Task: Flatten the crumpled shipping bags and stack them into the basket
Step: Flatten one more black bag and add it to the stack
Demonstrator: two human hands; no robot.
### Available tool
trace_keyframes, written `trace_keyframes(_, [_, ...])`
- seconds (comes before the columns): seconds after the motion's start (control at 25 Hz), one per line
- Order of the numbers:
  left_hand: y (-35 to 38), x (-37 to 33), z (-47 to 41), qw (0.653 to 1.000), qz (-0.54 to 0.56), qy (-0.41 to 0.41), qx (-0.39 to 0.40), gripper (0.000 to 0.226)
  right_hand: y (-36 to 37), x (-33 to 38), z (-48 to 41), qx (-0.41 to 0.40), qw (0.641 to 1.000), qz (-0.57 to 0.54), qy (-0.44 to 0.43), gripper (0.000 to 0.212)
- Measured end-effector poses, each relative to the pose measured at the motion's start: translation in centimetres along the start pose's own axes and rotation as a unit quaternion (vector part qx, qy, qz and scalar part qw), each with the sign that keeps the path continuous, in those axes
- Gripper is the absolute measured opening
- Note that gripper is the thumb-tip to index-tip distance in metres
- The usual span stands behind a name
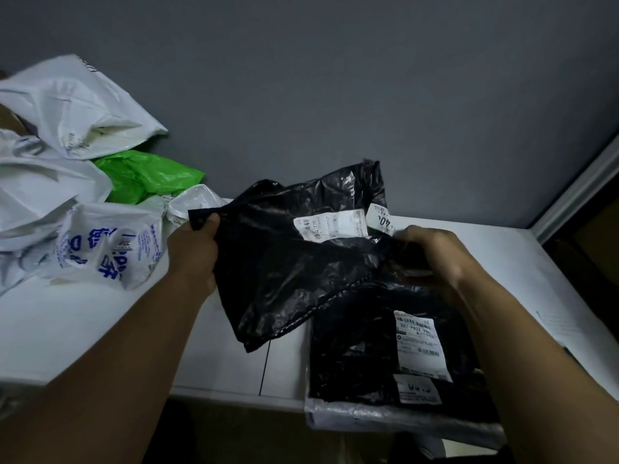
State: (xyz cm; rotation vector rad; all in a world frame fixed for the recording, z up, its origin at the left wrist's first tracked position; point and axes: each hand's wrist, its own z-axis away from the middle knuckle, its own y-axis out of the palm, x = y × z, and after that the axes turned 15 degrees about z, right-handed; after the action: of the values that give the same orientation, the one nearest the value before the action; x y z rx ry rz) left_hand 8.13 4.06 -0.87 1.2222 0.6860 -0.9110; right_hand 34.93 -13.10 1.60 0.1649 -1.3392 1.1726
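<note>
A crumpled, glossy black bag (294,262) with a white label (331,226) hangs over the table (83,329), its right side above the basket (385,418), where a flat bag (355,356) lies. At left, white bags (67,162) and a green bag (147,175) are heaped. The left hand (194,252) pinches its left corner; the right hand (432,256), blurred, grips its right edge.

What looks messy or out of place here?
The black bag gripped by the left hand and right hand is wrinkled, with its white label creased. On the left, white bags and a green bag lie in a crumpled heap. Nothing looks spilled.
</note>
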Motion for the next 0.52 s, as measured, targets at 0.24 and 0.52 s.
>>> trace_keyframes(0.24, [-0.3, -0.6, -0.5, 0.992, 0.036, -0.096, 0.072, 0.03, 0.7, 0.3, 0.8, 0.069, 0.996, 0.053, 0.02, 0.027])
trace_keyframes(0.52, [0.3, -0.7, 1.4, 0.94, 0.233, -0.196, 0.153, 0.03, 1.6, 0.8, 0.4, -0.01, 0.977, -0.212, 0.007, 0.009])
